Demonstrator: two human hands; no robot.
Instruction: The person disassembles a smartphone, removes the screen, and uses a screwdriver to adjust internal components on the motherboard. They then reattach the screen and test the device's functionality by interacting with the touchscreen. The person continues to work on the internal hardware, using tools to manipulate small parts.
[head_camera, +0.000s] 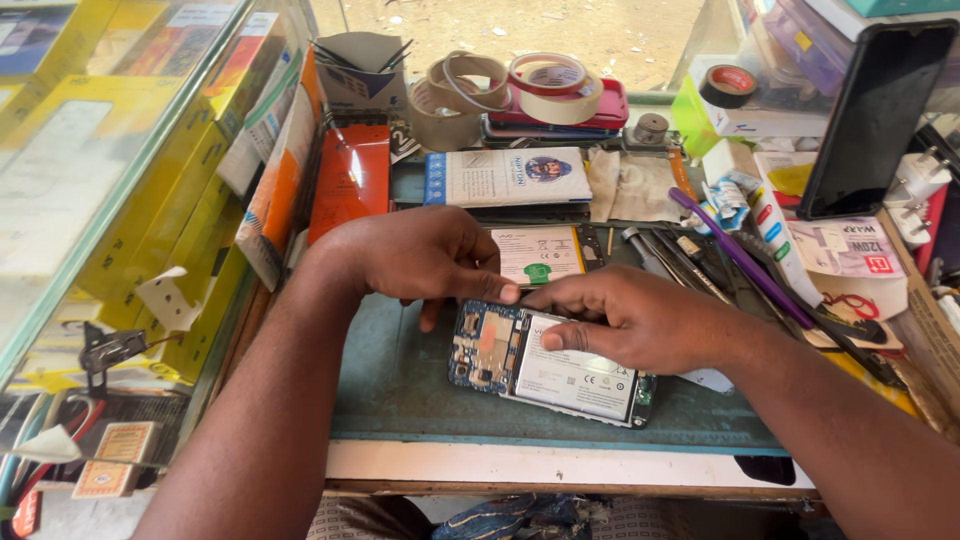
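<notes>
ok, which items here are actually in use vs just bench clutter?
In use:
opened phone
left hand
right hand
green mat

Lying about:
spare battery
tape rolls
purple tool
black phone
orange box

Both hands (430, 255) & forearms bare, no rings/watch.

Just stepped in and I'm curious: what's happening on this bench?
A person has an opened phone lying on a green work mat, its back off, circuit board and battery exposed. The left hand and the right hand both rest on its top edge, fingertips meeting. A spare battery lies just behind.
</notes>
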